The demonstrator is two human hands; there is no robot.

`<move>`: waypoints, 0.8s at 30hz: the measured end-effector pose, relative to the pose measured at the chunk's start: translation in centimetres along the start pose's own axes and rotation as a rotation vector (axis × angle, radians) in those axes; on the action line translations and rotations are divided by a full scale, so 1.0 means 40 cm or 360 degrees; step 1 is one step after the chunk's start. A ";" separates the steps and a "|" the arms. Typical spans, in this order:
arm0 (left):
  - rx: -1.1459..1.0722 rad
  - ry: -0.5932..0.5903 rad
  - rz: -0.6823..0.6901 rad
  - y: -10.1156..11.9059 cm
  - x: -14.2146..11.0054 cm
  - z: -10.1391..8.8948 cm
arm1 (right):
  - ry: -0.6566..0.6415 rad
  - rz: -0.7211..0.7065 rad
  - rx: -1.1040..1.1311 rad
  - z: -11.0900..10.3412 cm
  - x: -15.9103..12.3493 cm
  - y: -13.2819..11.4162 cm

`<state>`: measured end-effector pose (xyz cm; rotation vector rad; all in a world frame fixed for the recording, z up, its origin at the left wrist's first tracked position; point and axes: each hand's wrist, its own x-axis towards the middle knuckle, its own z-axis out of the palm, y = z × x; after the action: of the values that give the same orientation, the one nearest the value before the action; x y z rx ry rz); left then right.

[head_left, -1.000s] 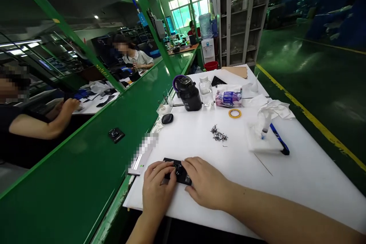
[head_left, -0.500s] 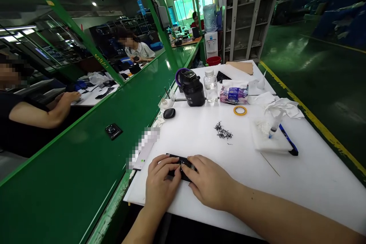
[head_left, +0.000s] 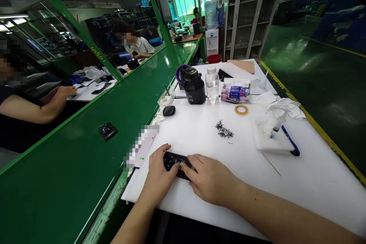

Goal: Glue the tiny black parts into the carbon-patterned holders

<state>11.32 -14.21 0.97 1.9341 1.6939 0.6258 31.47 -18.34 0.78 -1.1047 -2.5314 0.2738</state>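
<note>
A flat, glossy black rectangular piece (head_left: 175, 159) lies on the white table near its front edge; its exact kind I cannot tell. My left hand (head_left: 160, 169) holds the left end, fingers along the far side and the thumb on top. My right hand (head_left: 210, 178) grips the right end, with thumb and fingertips pressed on its surface close to the left thumb. The right fingers cover part of the piece. Beyond it is a loose pile of small black strips (head_left: 225, 131).
At the back stand a black flask (head_left: 195, 90), a clear bottle (head_left: 212, 85) and a tissue pack (head_left: 235, 92). Yellow tape (head_left: 241, 109), a syringe (head_left: 278, 125) and a blue cutter (head_left: 290, 141) lie to the right. A green partition (head_left: 71, 152) runs along the left; co-workers sit behind it.
My left fingers have drawn back from the top of the black piece to its left edge, uncovering more of it. My right hand stays nearly in place. The view has shifted slightly.
</note>
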 end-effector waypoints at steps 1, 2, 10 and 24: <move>-0.0010 -0.0002 -0.0011 0.002 0.001 -0.001 | -0.0003 0.0002 0.0000 -0.003 0.002 -0.001; -0.0017 0.0001 -0.0020 0.005 0.001 -0.002 | -0.0003 0.0008 0.0000 -0.005 0.004 -0.003; -0.0044 0.0037 -0.0070 0.014 0.005 -0.005 | 0.0059 -0.0019 0.0163 0.000 -0.006 0.021; -0.0007 -0.0039 -0.0111 0.000 0.026 -0.023 | 0.0020 0.0048 0.0143 -0.008 -0.003 0.009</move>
<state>10.86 -13.10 1.70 1.8635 1.7353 0.5769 31.90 -18.17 0.92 -1.1074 -2.4675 0.3836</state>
